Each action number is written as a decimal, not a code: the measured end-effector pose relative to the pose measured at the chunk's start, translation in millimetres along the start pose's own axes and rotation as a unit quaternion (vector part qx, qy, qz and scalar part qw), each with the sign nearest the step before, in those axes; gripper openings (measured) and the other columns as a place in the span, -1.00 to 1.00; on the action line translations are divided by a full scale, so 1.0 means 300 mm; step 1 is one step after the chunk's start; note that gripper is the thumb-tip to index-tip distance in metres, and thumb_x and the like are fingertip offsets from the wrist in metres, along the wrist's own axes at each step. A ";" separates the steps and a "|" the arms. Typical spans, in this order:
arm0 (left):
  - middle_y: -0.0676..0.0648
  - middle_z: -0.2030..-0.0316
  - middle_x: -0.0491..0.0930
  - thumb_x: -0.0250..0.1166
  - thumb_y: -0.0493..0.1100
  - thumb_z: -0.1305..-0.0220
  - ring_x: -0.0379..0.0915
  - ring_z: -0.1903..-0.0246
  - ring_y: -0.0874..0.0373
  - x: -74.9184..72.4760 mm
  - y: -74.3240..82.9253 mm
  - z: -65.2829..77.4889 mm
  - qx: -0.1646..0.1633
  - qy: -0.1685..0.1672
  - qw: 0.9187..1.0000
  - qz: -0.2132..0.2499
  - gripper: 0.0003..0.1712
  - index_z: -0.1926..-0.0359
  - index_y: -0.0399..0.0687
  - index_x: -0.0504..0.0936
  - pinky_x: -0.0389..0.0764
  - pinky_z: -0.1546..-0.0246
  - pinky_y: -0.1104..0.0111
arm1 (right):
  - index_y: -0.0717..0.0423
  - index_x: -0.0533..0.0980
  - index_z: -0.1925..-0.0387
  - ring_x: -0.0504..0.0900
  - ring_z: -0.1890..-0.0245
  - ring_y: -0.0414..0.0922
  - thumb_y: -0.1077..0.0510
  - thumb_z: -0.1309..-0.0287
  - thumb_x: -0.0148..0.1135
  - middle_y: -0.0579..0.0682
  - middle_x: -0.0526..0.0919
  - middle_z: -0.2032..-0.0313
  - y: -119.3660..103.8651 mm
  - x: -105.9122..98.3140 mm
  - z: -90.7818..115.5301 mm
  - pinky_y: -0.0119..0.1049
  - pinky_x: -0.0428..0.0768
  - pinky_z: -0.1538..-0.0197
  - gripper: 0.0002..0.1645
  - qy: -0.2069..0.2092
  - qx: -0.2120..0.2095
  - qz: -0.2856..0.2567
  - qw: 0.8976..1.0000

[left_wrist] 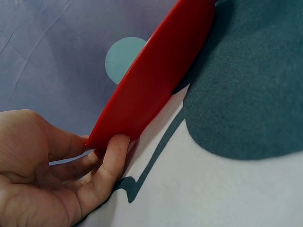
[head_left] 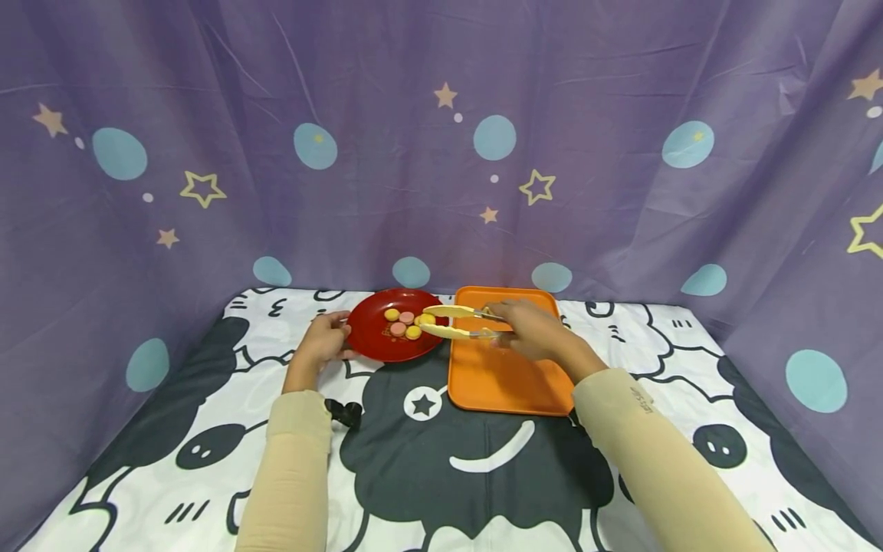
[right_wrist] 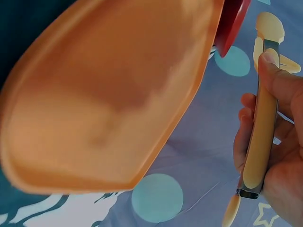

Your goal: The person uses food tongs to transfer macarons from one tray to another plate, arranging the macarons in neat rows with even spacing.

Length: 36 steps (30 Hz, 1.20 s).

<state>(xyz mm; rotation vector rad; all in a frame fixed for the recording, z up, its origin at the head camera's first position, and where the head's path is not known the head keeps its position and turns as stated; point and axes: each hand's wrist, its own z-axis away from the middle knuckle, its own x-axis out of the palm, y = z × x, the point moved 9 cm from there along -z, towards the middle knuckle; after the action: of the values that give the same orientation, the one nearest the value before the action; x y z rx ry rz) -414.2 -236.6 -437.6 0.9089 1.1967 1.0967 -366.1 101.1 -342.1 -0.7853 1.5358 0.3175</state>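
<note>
In the head view a red plate (head_left: 372,349) bears several small round yellow and pink macarons (head_left: 398,329). My left hand (head_left: 323,337) grips the plate's left rim; in the left wrist view its thumb and fingers pinch the edge of the plate (left_wrist: 147,90). My right hand (head_left: 534,330) holds yellow-tipped metal tongs (head_left: 476,312), and the right wrist view shows fingers and thumb wrapped round the handle of these tongs (right_wrist: 262,137). The tongs' spread tips reach over the plate's right side, with a yellow macaron (head_left: 428,319) between them.
An orange tray (head_left: 507,383) lies right of the plate, under my right hand. On the cartoon-print cloth (head_left: 483,498), a black strap-like item (head_left: 345,412) shows beside my left wrist. A purple curtain (head_left: 414,192) with stars and dots hangs behind the table.
</note>
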 end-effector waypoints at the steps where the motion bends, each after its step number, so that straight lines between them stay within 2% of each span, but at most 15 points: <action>1: -0.38 -0.30 0.34 -0.12 -0.38 -0.58 0.60 0.13 -0.05 0.000 0.000 0.000 0.001 0.000 1.000 0.000 -0.41 -0.56 -0.26 0.16 0.77 0.14 0.13 | 0.08 0.48 -0.34 0.61 -0.02 0.04 0.08 -0.28 0.42 0.04 0.65 -0.14 -0.003 0.003 -0.008 -0.02 0.63 -0.13 -0.37 -0.002 0.004 -0.004 1.000; 4: -0.38 -0.31 0.34 -0.12 -0.38 -0.58 0.60 0.11 -0.06 0.000 -0.003 -0.002 0.000 0.001 1.000 0.000 -0.41 -0.56 -0.25 0.15 0.77 0.15 0.14 | 0.06 0.49 -0.33 0.59 0.06 -0.02 0.10 -0.26 0.44 0.00 0.65 -0.12 -0.012 0.013 -0.028 -0.08 0.65 -0.07 -0.37 -0.005 0.013 -0.008 1.000; 8: -0.38 -0.31 0.34 -0.12 -0.38 -0.57 0.60 0.08 -0.08 0.000 -0.009 -0.006 0.002 -0.002 1.000 0.001 -0.40 -0.57 -0.26 0.14 0.77 0.16 0.15 | 0.02 0.50 -0.31 0.59 0.06 -0.03 0.10 -0.27 0.43 -0.03 0.65 -0.11 -0.024 0.025 -0.052 -0.08 0.66 -0.05 -0.40 -0.010 0.022 -0.008 1.000; 12: -0.37 -0.29 0.35 -0.11 -0.39 -0.57 0.59 0.07 -0.09 0.000 -0.011 -0.004 0.000 0.000 1.000 0.000 -0.39 -0.57 -0.26 0.14 0.77 0.16 0.15 | 0.02 0.48 -0.31 0.61 -0.05 0.02 0.09 -0.29 0.41 -0.01 0.64 -0.14 -0.041 0.036 -0.078 -0.03 0.65 -0.11 -0.41 -0.017 0.019 0.000 1.000; 21: -0.38 -0.32 0.34 -0.11 -0.39 -0.57 0.59 0.07 -0.10 -0.004 -0.008 -0.002 0.000 0.002 1.000 -0.002 -0.40 -0.56 -0.26 0.15 0.77 0.14 0.13 | 0.01 0.47 -0.36 0.51 -0.24 0.05 0.03 -0.30 0.40 0.01 0.57 -0.26 -0.061 0.065 -0.140 0.05 0.57 -0.26 -0.37 -0.030 0.032 0.011 0.999; 25: -0.38 -0.33 0.35 -0.11 -0.38 -0.58 0.57 0.02 -0.14 -0.008 -0.009 -0.003 0.000 0.004 1.000 0.000 -0.41 -0.56 -0.25 0.17 0.76 0.12 0.12 | 0.00 0.46 -0.38 0.47 -0.23 0.05 0.00 -0.29 0.42 0.00 0.53 -0.28 -0.079 0.079 -0.165 0.06 0.58 -0.23 -0.32 -0.033 0.034 0.023 0.999; 31: -0.39 -0.32 0.34 -0.13 -0.39 -0.57 0.57 0.02 -0.14 -0.002 -0.009 -0.004 -0.001 0.001 1.000 0.004 -0.41 -0.56 -0.26 0.16 0.77 0.14 0.11 | -0.06 0.38 -0.46 0.49 -0.12 0.01 -0.03 -0.33 0.37 -0.01 0.54 -0.24 -0.099 0.109 -0.197 -0.02 0.65 -0.01 -0.27 -0.047 0.046 0.040 0.997; 36: -0.38 -0.34 0.31 -0.13 -0.39 -0.57 0.56 -0.02 -0.16 0.003 -0.004 -0.003 -0.005 0.000 1.000 0.003 -0.39 -0.57 -0.24 0.14 0.77 0.14 0.13 | -0.08 0.34 -0.50 0.43 -0.25 0.07 -0.06 -0.34 0.34 0.01 0.45 -0.39 -0.109 0.133 -0.216 0.06 0.63 -0.11 -0.24 -0.050 0.057 0.045 0.996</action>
<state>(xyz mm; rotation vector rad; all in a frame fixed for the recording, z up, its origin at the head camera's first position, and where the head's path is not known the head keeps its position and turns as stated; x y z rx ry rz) -414.9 -236.0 -439.2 0.9058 1.1884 1.1063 -392.7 25.3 -362.8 -0.6035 1.4842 0.3263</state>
